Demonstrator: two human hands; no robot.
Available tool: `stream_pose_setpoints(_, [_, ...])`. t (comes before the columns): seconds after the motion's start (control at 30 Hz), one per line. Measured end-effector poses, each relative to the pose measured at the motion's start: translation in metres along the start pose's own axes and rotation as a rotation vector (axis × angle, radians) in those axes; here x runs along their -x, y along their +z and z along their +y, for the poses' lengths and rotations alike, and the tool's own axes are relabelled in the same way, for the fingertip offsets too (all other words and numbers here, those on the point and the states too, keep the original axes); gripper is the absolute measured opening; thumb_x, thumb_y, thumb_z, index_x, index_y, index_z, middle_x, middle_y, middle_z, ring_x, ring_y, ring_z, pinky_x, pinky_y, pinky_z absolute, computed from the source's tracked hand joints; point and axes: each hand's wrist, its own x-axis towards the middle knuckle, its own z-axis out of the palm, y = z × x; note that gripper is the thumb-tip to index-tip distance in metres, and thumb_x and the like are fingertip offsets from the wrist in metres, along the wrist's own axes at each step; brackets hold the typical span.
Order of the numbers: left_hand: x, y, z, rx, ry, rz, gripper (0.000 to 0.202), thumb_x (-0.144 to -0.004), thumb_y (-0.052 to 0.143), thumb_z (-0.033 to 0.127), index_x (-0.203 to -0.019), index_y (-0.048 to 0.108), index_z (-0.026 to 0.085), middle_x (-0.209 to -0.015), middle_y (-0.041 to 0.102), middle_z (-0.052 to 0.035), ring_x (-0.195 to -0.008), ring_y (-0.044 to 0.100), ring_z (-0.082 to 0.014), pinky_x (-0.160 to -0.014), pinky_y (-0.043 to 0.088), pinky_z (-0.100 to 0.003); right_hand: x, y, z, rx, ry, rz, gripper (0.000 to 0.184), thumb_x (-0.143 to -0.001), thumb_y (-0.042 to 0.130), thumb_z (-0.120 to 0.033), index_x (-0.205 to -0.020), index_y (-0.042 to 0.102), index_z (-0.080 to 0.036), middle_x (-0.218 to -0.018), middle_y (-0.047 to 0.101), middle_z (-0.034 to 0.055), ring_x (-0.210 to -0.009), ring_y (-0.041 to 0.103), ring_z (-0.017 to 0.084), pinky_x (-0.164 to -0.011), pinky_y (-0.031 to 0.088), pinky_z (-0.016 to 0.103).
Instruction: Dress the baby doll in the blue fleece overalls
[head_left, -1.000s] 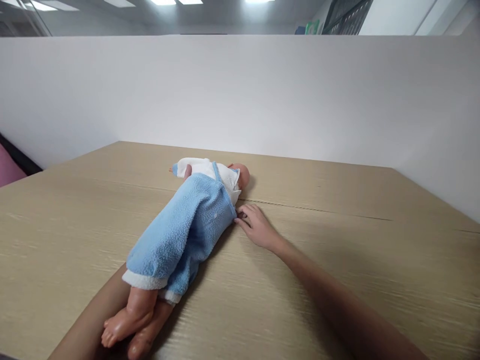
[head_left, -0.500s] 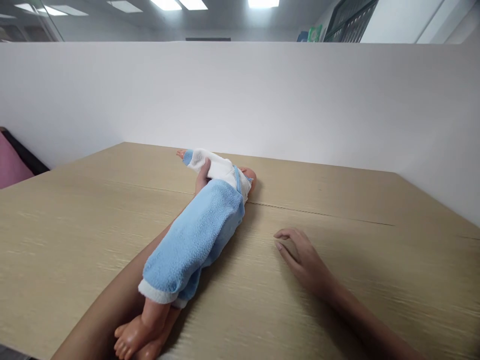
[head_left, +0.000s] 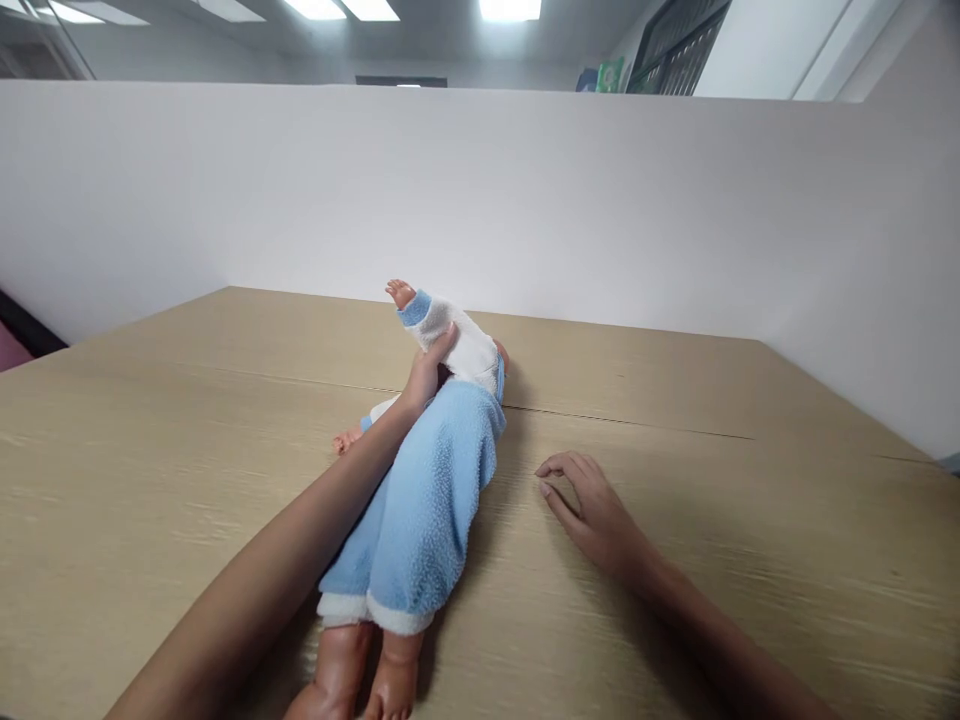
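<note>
A baby doll (head_left: 431,490) in a light blue fleece suit with white sleeves lies lengthwise on the wooden table (head_left: 750,520), bare feet toward me. My left hand (head_left: 426,372) is closed around the doll's white-sleeved arm and holds it raised, the small doll hand pointing up. The doll's other arm lies on the table to the left. My right hand (head_left: 589,508) rests on the table to the right of the doll, apart from it, fingers loosely curled and holding nothing. The doll's head is mostly hidden behind the raised arm.
White partition walls (head_left: 600,200) close the table off at the back and on both sides. A pink object (head_left: 7,350) shows past the table's left edge.
My left hand slid up along the doll from its legs and lifted the doll's arm upward. The doll turned straighter toward me. My right hand left the doll's side and drew back onto the table.
</note>
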Motion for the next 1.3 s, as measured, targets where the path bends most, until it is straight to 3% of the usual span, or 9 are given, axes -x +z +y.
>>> stream_pose_setpoints(0.3, [0.004,0.024,-0.006,-0.205,0.033,-0.096,0.062,-0.091,0.080,0.058,-0.129,0.070,0.010,-0.128,0.077,-0.0160,-0.124,0.070,-0.0357,-0.111,0.052,-0.048,-0.002,0.002,0.005,-0.076,0.070,0.041,0.012,-0.108,0.057,-0.034,-0.113,0.065,-0.026,-0.114,0.071,0.0098,-0.113,0.063,0.031,-0.104,0.049,0.054])
stream_pose_setpoints(0.43, [0.011,0.047,-0.008,-0.555,0.147,-0.188,0.048,-0.093,0.077,0.053,-0.121,0.075,0.014,-0.128,0.078,-0.0136,-0.126,0.068,-0.0363,-0.113,0.049,-0.047,-0.005,-0.001,0.015,-0.461,0.310,0.123,0.034,-0.105,0.060,-0.054,-0.123,0.066,-0.026,-0.122,0.071,0.0113,-0.116,0.067,0.031,-0.105,0.055,0.053])
stream_pose_setpoints(0.6, [0.018,0.078,-0.024,-0.968,0.302,-0.496,0.042,-0.094,0.074,0.041,-0.128,0.071,0.017,-0.122,0.079,-0.0137,-0.111,0.072,-0.0340,-0.099,0.054,-0.047,-0.014,-0.018,0.028,-0.998,0.502,0.176,0.059,-0.110,0.033,-0.065,-0.149,0.059,-0.029,-0.146,0.069,0.0137,-0.119,0.075,0.030,-0.093,0.067,0.051])
stream_pose_setpoints(0.7, [0.027,0.091,-0.032,-1.276,0.324,-0.633,0.047,-0.089,0.079,0.035,-0.131,0.069,0.016,-0.122,0.076,-0.0185,-0.114,0.070,-0.0374,-0.101,0.052,-0.051,-0.018,-0.035,0.037,-0.810,0.451,0.050,0.074,-0.114,0.005,-0.054,-0.143,0.064,-0.020,-0.149,0.071,0.0140,-0.115,0.079,0.022,-0.096,0.067,0.048])
stream_pose_setpoints(0.8, [0.039,0.092,-0.027,-1.367,0.370,-0.703,0.059,-0.091,0.081,0.044,-0.142,0.064,0.019,-0.133,0.070,-0.0198,-0.124,0.065,-0.0377,-0.108,0.048,-0.053,-0.018,-0.051,0.045,-0.608,0.417,-0.058,0.078,-0.115,0.000,-0.043,-0.116,0.073,-0.016,-0.134,0.080,0.0154,-0.106,0.080,0.016,-0.090,0.068,0.043])
stream_pose_setpoints(0.9, [0.048,0.070,-0.008,-1.310,0.432,-0.638,0.049,-0.100,0.069,0.051,-0.140,0.065,0.023,-0.139,0.067,-0.0165,-0.130,0.062,-0.0343,-0.113,0.047,-0.049,-0.015,-0.059,0.047,-0.972,0.522,0.019,0.066,-0.114,0.018,-0.053,-0.129,0.074,-0.022,-0.136,0.079,0.0134,-0.119,0.079,0.026,-0.097,0.066,0.056])
stream_pose_setpoints(1.03, [0.049,-0.001,0.022,-1.363,0.368,-0.285,0.040,-0.107,0.051,0.054,-0.126,0.069,0.023,-0.133,0.070,-0.0130,-0.126,0.063,-0.0320,-0.111,0.047,-0.045,-0.015,-0.054,0.037,-1.185,0.616,0.071,0.039,-0.103,0.054,-0.049,-0.125,0.079,-0.028,-0.139,0.078,0.0076,-0.132,0.073,0.029,-0.121,0.053,0.053])
stream_pose_setpoints(1.17, [0.048,-0.084,0.033,-1.522,0.005,-0.049,0.058,-0.103,0.045,0.068,-0.118,0.070,0.017,-0.125,0.075,-0.0174,-0.119,0.066,-0.0366,-0.105,0.047,-0.045,-0.022,-0.042,0.025,-1.020,0.655,0.037,0.042,-0.096,0.070,-0.051,-0.130,0.077,-0.029,-0.145,0.075,0.0043,-0.140,0.068,0.029,-0.130,0.043,0.047])
stream_pose_setpoints(1.3, [0.062,-0.113,0.031,-1.425,-0.320,0.007,0.081,-0.101,0.030,0.082,-0.126,0.069,0.016,-0.125,0.077,-0.0208,-0.113,0.071,-0.0407,-0.097,0.050,-0.047,-0.035,-0.026,0.013,-0.836,0.736,0.115,0.054,-0.090,0.079,-0.049,-0.138,0.068,-0.028,-0.145,0.074,0.0068,-0.136,0.070,0.032,-0.124,0.052,0.050])
